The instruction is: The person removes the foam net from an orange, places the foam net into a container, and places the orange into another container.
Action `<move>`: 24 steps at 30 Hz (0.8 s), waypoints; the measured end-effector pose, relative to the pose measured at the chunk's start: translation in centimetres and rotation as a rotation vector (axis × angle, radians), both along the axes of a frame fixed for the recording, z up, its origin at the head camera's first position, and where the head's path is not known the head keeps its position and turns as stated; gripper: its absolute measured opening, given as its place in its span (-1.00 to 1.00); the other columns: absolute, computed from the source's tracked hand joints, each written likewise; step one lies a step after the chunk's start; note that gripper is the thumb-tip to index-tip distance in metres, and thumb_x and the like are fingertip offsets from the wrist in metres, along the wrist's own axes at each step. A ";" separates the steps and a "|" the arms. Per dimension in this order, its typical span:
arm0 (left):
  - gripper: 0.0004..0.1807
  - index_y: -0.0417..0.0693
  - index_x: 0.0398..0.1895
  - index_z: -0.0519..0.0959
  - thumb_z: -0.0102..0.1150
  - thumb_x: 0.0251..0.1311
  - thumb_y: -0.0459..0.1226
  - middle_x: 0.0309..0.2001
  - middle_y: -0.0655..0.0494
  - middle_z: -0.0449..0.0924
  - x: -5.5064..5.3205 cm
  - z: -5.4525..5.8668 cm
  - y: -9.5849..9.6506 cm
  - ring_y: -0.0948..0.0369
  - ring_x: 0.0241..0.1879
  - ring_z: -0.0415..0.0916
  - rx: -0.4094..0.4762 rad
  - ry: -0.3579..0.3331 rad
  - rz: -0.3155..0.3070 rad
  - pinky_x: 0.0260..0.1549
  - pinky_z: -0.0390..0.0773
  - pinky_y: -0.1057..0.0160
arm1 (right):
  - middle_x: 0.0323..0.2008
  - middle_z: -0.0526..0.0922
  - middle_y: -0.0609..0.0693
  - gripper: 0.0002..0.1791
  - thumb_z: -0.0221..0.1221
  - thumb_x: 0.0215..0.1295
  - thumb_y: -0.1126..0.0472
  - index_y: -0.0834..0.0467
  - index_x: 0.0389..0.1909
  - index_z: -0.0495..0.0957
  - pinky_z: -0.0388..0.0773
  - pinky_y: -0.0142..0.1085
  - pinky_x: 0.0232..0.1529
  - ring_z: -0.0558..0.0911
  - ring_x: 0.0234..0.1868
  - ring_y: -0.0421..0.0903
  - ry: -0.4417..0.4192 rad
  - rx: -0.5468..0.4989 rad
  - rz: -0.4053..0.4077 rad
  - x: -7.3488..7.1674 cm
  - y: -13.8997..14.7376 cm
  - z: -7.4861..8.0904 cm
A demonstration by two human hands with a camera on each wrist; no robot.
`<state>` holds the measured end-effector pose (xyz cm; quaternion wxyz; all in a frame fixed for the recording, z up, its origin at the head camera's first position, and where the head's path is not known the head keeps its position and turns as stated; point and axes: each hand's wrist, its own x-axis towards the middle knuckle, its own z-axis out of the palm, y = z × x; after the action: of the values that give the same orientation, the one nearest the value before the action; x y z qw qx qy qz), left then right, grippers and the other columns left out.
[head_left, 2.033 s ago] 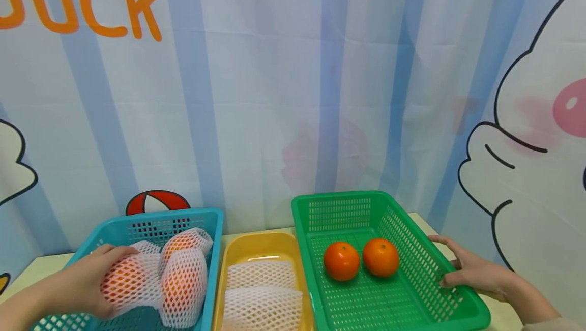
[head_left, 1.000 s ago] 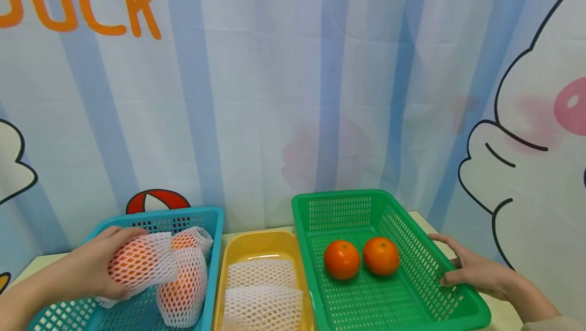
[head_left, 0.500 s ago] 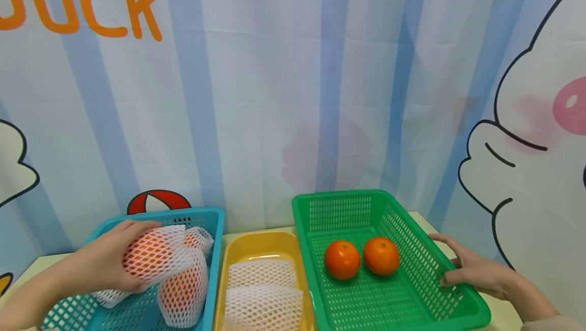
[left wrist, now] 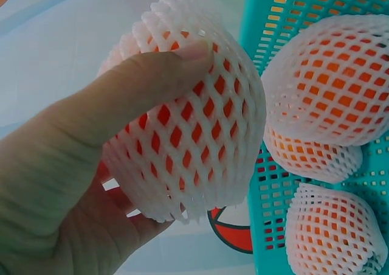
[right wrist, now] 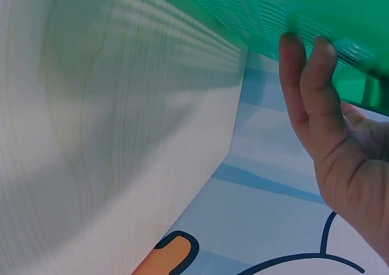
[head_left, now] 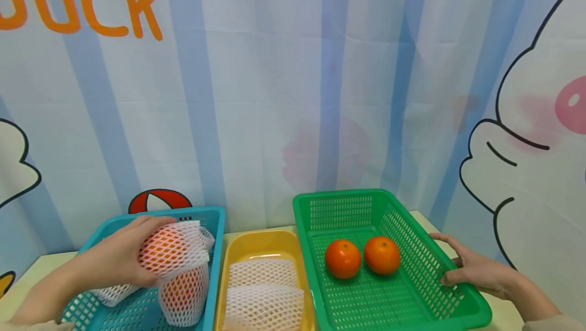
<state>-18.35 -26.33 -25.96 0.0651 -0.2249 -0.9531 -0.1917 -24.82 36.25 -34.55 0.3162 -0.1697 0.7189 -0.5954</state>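
My left hand [head_left: 116, 257] grips an orange in a white foam net [head_left: 173, 249], held above the blue basket [head_left: 218, 265]. In the left wrist view its thumb [left wrist: 152, 74] lies across the net. Inside that basket are other netted oranges [head_left: 184, 298], partly hidden by the hand and the held fruit. My right hand [head_left: 482, 272] holds the right side of the green basket [head_left: 412, 229], thumb over the rim. The right wrist view has two fingers [right wrist: 319, 92] against its outside. Two bare oranges [head_left: 342, 259] sit in the green basket.
Between the baskets stands a yellow tray [head_left: 263, 239] with white foam nets [head_left: 264, 305] lying in it. Pale tabletop [head_left: 421, 221] shows around the containers. A printed striped curtain [head_left: 274, 92] hangs close behind them.
My left hand has raised the netted orange and carried it to the right, over the other netted fruit in the blue basket. The right hand and green basket have stayed in place.
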 end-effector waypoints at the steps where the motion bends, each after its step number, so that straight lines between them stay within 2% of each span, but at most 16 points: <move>1: 0.00 -0.12 0.26 0.26 0.53 -0.36 -0.08 0.06 -0.10 0.34 0.0 0.0 0.1 0.06 -0.12 0.36 0.008 -0.007 -0.005 -0.42 0.49 0.19 | -0.02 0.46 0.23 -0.01 -0.04 0.24 0.45 0.19 0.32 -0.67 0.51 0.04 -0.12 0.56 -0.08 0.20 -0.005 -0.006 0.003 0.0 0.0 0.0; 8: -0.02 -0.09 0.26 0.26 0.52 -0.34 -0.10 0.05 -0.08 0.33 -0.1 0.1 1.0 0.08 -0.13 0.36 0.025 -0.040 -0.019 -0.43 0.49 0.22 | -0.03 0.47 0.24 -0.01 -0.04 0.24 0.45 0.18 0.31 -0.66 0.51 0.04 -0.13 0.56 -0.09 0.20 -0.009 -0.010 -0.003 0.1 0.0 0.0; 14: -0.01 -0.08 0.26 0.26 0.52 -0.34 -0.08 0.05 -0.07 0.33 -0.2 0.0 1.6 0.07 -0.11 0.35 0.026 -0.060 -0.013 -0.38 0.48 0.17 | -0.04 0.47 0.26 0.02 -0.02 0.22 0.47 0.15 0.31 -0.68 0.50 0.08 -0.12 0.55 -0.07 0.26 -0.045 -0.031 0.001 0.1 -0.1 0.0; 24: 0.01 -0.07 0.27 0.26 0.53 -0.35 -0.05 0.08 -0.08 0.33 -0.4 0.3 2.4 0.08 -0.13 0.36 0.037 -0.080 -0.030 -0.38 0.47 0.16 | -0.02 0.45 0.22 -0.01 -0.01 0.23 0.44 0.21 0.32 -0.64 0.49 0.01 -0.11 0.55 -0.09 0.17 0.010 0.014 -0.020 0.0 0.0 -0.1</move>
<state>-18.70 -23.98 -25.65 0.0282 -0.2303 -0.9478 -0.2190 -24.81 36.22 -34.61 0.3076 -0.1633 0.7264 -0.5925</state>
